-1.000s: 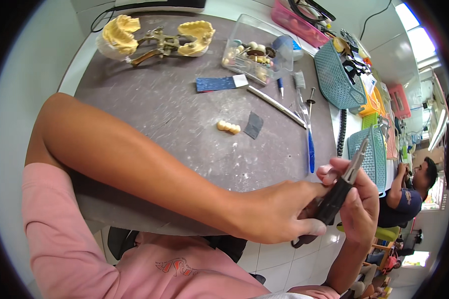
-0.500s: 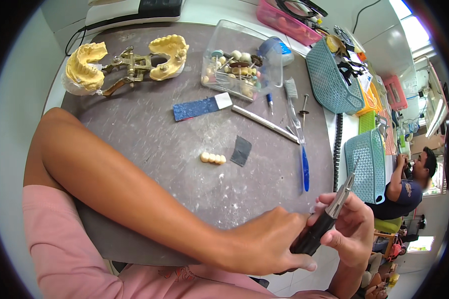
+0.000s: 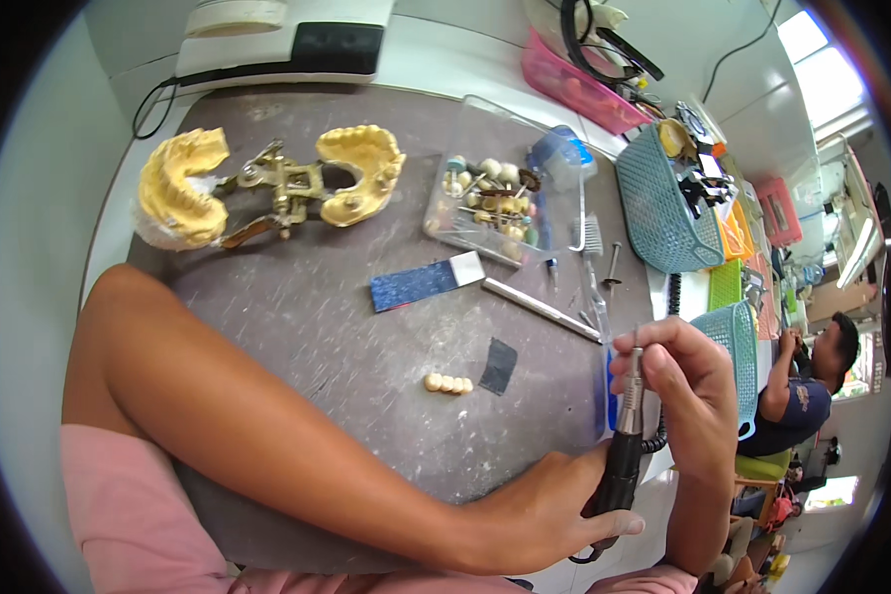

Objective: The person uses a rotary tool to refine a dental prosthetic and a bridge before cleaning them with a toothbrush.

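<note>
A black rotary handpiece point(image 3: 621, 465) with a silver nose points upward at the lower right of the bench. My left hand point(image 3: 544, 510) is closed around its black body, with the thumb across the lower end. At the top, my right hand point(image 3: 688, 381) has its thumb and fingers closed about the thin bur point(image 3: 637, 335) at the metal nose. A short row of cream artificial teeth point(image 3: 448, 383) lies on the bench left of the hands. Beside it is a small dark square of abrasive paper point(image 3: 499, 365).
On the grey bench point(image 3: 297, 327) stand yellow dental casts point(image 3: 358, 173) on a brass articulator point(image 3: 279, 188). A clear box point(image 3: 445, 223) holds several polishing burs. Nearby lie a blue-and-white strip point(image 3: 421, 284), a silver rod point(image 3: 543, 310) and a toothbrush point(image 3: 593, 238). Teal baskets point(image 3: 663, 213) line the right; a person point(image 3: 807, 391) sits beyond.
The handpiece has swung to a more upright angle. My right fingers have moved up from its side to the bur at the tip. The view has shifted, so the bench appears lower.
</note>
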`<state>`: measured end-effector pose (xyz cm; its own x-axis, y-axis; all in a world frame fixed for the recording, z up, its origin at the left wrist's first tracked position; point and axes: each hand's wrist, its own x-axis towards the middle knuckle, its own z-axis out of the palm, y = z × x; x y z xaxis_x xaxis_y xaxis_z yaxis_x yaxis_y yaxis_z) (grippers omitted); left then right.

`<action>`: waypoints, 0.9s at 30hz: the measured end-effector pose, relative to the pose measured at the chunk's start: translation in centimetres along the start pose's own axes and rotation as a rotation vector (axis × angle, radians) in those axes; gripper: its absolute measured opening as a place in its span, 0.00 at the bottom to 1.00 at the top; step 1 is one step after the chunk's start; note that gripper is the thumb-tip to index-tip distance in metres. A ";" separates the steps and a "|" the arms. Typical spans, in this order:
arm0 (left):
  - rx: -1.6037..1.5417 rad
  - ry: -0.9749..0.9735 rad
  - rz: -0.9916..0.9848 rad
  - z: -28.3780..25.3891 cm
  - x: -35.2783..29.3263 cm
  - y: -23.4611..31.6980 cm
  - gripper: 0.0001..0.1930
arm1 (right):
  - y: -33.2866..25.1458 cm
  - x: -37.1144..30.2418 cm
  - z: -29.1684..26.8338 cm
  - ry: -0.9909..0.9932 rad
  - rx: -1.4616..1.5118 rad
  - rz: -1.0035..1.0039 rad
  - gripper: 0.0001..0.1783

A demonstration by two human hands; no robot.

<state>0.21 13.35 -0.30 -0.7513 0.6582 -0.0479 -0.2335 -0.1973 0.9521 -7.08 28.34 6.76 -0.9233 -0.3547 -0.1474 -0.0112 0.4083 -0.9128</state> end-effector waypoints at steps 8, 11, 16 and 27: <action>-0.047 -0.007 -0.010 -0.2 0.1 0.0 0.25 | 1.0 2.2 -0.4 -0.078 0.155 -0.003 0.11; 0.046 -0.055 0.005 0.2 0.0 -0.8 0.26 | 0.7 3.3 -0.2 0.146 0.271 -0.088 0.11; 0.328 -0.100 0.050 0.3 -0.5 -0.7 0.28 | 0.3 4.3 -0.6 -0.045 -0.227 -0.010 0.07; 0.200 -0.092 0.031 1.8 -0.7 -3.5 0.29 | -6.5 6.1 1.7 -0.011 -0.813 -0.531 0.03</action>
<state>2.70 14.86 -3.04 -0.6948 0.7192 0.0015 -0.0770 -0.0765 0.9941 -12.01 22.04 11.14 -0.7180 -0.6667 0.2002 -0.6910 0.6480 -0.3202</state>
